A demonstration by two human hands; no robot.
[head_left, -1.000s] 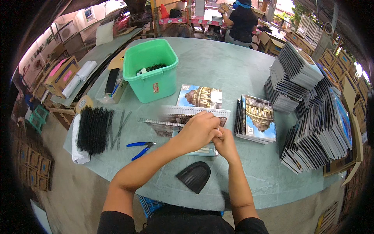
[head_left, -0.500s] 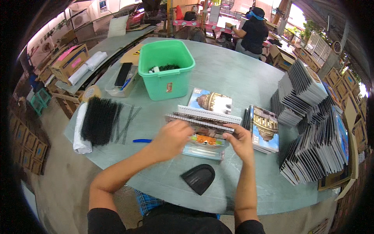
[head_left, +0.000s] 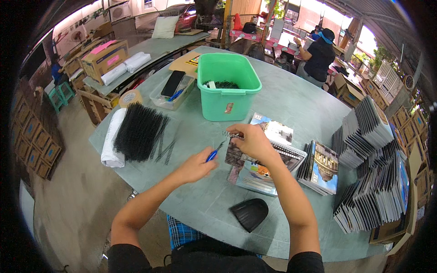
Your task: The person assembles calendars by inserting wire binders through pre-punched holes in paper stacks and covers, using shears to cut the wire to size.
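Note:
My left hand [head_left: 196, 166] is closed round a blue-handled tool [head_left: 212, 155] with a thin pointed metal tip, perhaps small pliers. The tip points at the black wire coil [head_left: 229, 133] protruding from the corner of a spiral notebook [head_left: 234, 156], a short gap away. My right hand [head_left: 256, 142] pinches the notebook at that corner and hides much of it. Beneath lie other notebooks, one with an orange cartoon animal on its cover [head_left: 264, 171]. Another notebook with a building picture [head_left: 280, 131] lies behind. Nearer me rests a black half-rounded object [head_left: 250, 214].
A green bin [head_left: 227, 104] with black bits inside stands at the back. Loose black coils [head_left: 140, 133] lie on a white roll at left, near a tray with a phone [head_left: 173, 84]. Stacked notebooks [head_left: 373, 191] line the right side. Another person [head_left: 317, 59] works beyond the table.
My left hand has left the notebook's spine and picked up the blue-handled tool from the table. My right hand has moved from the right end to the coil's left end. The view has shifted.

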